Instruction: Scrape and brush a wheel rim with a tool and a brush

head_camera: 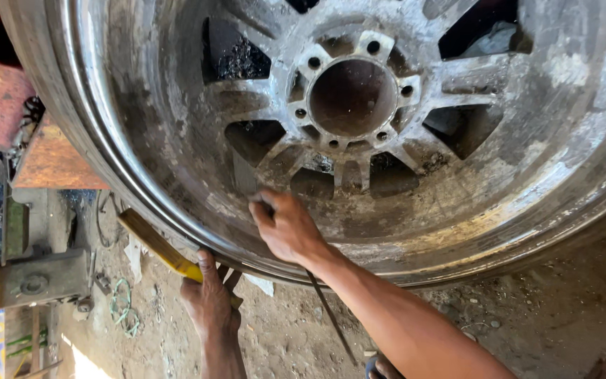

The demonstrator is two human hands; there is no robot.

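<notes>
Alloy wheel (457, 175), grimy: right hand (285, 228) fingers pinch thin rod inside; left hand (208, 298) grips yellow-handled tool (159, 245) at lower-left rim. Brace firmly.

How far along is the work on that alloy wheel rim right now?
Done: the rim's outer lip shines, bare of any tyre. In hand: the left hand presses a yellow-handled tool under the rim edge, while the right hand grips a thin dark rod against the inner barrel. Left: the barrel and spokes are caked with grey residue.
</notes>
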